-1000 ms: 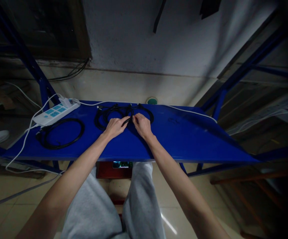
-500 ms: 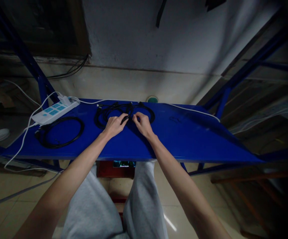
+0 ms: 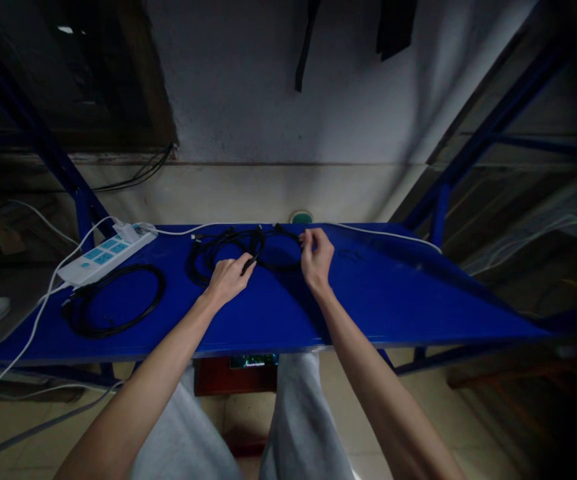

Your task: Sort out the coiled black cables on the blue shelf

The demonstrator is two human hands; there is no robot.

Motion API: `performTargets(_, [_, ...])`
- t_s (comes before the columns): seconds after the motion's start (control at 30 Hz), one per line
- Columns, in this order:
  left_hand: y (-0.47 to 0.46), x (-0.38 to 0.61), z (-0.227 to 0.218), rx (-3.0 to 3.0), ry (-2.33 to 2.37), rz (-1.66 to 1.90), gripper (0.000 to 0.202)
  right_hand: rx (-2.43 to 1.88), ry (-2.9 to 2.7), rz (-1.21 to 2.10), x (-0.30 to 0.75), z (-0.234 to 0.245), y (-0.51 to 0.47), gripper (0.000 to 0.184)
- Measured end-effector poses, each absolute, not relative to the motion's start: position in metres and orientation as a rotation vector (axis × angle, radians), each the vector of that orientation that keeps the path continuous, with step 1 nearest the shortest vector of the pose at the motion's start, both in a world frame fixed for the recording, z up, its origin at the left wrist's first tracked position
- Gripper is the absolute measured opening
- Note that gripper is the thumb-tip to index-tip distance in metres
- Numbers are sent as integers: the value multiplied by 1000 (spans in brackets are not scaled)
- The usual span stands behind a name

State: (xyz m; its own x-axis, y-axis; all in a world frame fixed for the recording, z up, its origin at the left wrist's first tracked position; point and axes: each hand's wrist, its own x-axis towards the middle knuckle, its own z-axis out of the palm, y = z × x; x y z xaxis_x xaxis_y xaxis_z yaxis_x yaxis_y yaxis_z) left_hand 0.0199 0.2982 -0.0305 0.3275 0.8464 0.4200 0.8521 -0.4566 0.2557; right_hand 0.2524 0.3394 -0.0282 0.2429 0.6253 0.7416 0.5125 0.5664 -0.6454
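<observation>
My left hand is closed on a black cable, a dark piece of which sticks out between thumb and forefinger. Just behind it, black cable coils overlap on the blue table. My right hand is at the right edge of another black cable loop, its fingers curled and pinched together. What those fingertips hold, if anything, is too small to make out. Apart from these, a coiled black cable lies at the table's left end.
A white power strip with blue sockets sits at the back left. Its white cord runs along the rear edge. Blue frame posts rise at both ends. A green round object stands behind the table.
My right hand has moved right, away from the left hand, to the loop's outer edge. My left hand still grips the black cable. The camera view has tilted up slightly.
</observation>
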Motion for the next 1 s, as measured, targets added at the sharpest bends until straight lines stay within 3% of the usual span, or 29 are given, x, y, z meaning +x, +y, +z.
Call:
performTargets(0.3, [295, 34, -29, -2411, -1660, -410, 60, -1539, -1430, -212, 394, -34, 349, 46])
performTargets(0.57, [291, 33, -31, -2410, -1391, -485, 33, -1783, -1642, -341, 418, -48, 323, 46])
performTargets(0.7, [293, 28, -31, -2305, -1282, -609, 31, -1677, -1668, -326, 387, -33, 310, 47])
performTargets(0.8, [292, 28, -29, -2254, -1138, -729, 30, -1503, -1683, -101, 348, -20, 300, 52])
performTargets(0.9, [289, 30, -29, -2279, -888, -766, 27, -1434, -1626, 396, 303, -10, 291, 60])
performTargets(1.0, [285, 34, -31, -2284, -648, -772, 21, -1341, -1464, 894, 263, -1, 286, 56])
